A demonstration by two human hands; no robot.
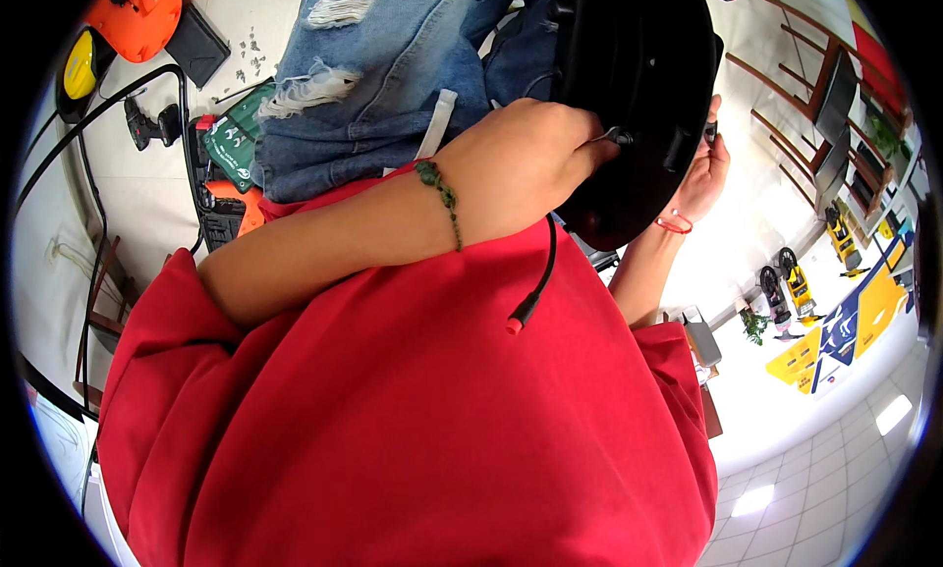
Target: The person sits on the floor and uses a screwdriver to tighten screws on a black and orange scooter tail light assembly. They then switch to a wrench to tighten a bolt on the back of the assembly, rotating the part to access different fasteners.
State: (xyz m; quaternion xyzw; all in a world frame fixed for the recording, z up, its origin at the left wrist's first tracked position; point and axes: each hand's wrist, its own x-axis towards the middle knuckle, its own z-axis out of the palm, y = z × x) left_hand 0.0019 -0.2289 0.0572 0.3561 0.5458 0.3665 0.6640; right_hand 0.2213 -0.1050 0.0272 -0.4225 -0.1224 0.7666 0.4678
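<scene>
A large black curved plastic shell (643,52) stands over my lap, its hollow side facing my left hand. My left hand (535,160), with a green bead bracelet at the wrist, reaches into the hollow. Its fingers are pinched on a small shiny metal piece (617,135) against the inner wall; the exact kind does not show. Behind the shell's right edge is my right hand (702,174), palm up, fingers curled at a small dark thing (710,132); the shell hides part of it. A black cable (535,297) with a red-tipped connector hangs below the shell.
On the floor at left lie a cordless drill (149,125), an open toolbox (224,214), a green packet (236,140), scattered small hardware (250,56) and an orange shell (139,17). Brown chairs (810,96) stand at right, with yellow-black wheeled machines (798,282) beyond.
</scene>
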